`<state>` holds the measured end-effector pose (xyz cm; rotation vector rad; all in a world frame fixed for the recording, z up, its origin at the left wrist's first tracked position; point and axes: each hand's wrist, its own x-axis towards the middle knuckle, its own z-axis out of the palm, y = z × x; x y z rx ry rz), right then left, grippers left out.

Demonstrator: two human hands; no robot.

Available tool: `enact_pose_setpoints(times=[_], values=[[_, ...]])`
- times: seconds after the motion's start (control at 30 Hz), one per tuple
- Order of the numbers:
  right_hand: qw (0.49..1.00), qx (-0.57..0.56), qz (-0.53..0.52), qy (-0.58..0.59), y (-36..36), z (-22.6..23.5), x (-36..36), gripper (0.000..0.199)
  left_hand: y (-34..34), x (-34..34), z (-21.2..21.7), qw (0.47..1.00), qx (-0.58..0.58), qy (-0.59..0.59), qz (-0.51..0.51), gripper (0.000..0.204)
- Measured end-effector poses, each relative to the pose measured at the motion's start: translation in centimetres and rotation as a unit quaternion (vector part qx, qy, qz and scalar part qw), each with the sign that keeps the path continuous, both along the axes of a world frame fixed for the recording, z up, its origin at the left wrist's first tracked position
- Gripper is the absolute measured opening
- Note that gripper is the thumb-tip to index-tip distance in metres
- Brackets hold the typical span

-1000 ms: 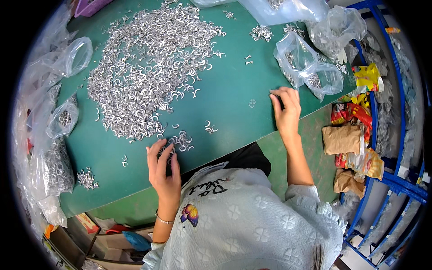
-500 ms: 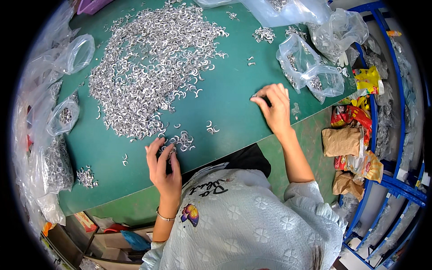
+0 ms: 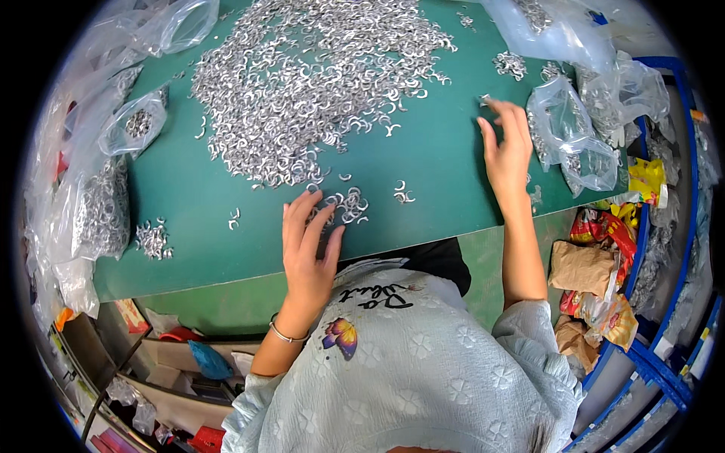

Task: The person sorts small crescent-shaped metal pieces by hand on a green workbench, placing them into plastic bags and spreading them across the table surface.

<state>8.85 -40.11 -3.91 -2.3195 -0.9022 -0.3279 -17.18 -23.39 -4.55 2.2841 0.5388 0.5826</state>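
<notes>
A big heap of small silvery C-shaped metal clips [image 3: 310, 83] covers the far part of a green table mat [image 3: 445, 166]. My left hand [image 3: 308, 245] lies flat near the mat's front edge, fingers spread, touching a small cluster of clips [image 3: 349, 205]. My right hand [image 3: 504, 147] is stretched out to the right, fingers apart, its fingertips at a tiny clip [image 3: 483, 99] beside a clear plastic bag of clips [image 3: 563, 128]. Two loose clips [image 3: 402, 192] lie between the hands.
Clear bags holding clips line the left edge [image 3: 102, 211] and the far right [image 3: 544, 30]. A small clip pile [image 3: 153, 239] sits at front left. Snack packets and a brown paper bag [image 3: 585, 268] lie by a blue metal rack [image 3: 680, 294] on the right.
My right hand has moved away from me, from the mat's right edge up toward the plastic bags. My left hand stays by the small cluster, fingers now more spread.
</notes>
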Motion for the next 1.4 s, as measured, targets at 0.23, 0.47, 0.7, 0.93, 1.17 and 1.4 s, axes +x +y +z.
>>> enact_pose_setpoints(times=[0.23, 0.47, 0.7, 0.93, 1.17, 1.4], values=[[0.998, -0.016, 0.011, 0.063, 0.9, -0.9, 4.9, 0.015, -0.2, 0.4, -1.2, 0.999, 0.007, -0.045, 0.021, 0.031], [0.999, -0.015, 0.016, 0.046, 3.0, -1.6, 8.0, 0.013, -0.2, 0.4, -1.3, 0.998, 0.009, -0.059, 0.022, 0.029], [0.993, -0.062, 0.009, -0.096, 4.6, -0.5, 7.8, 0.035, 1.3, 0.4, -0.2, 0.999, -0.007, -0.029, -0.012, 0.034], [0.991, -0.124, -0.007, 0.044, 11.1, -3.8, 5.3, 0.075, 8.5, 4.8, 1.7, 0.947, 0.248, 0.164, -0.121, 0.065], [0.998, -0.035, -0.014, 0.059, 16.3, -4.5, 3.5, 0.077, 10.7, 6.6, 0.5, 0.927, 0.288, 0.164, -0.175, 0.069], [0.983, 0.038, 0.117, 0.139, 18.4, -3.5, 0.9, 0.070, 10.8, 6.9, 0.1, 0.934, 0.269, 0.161, -0.171, 0.063]])
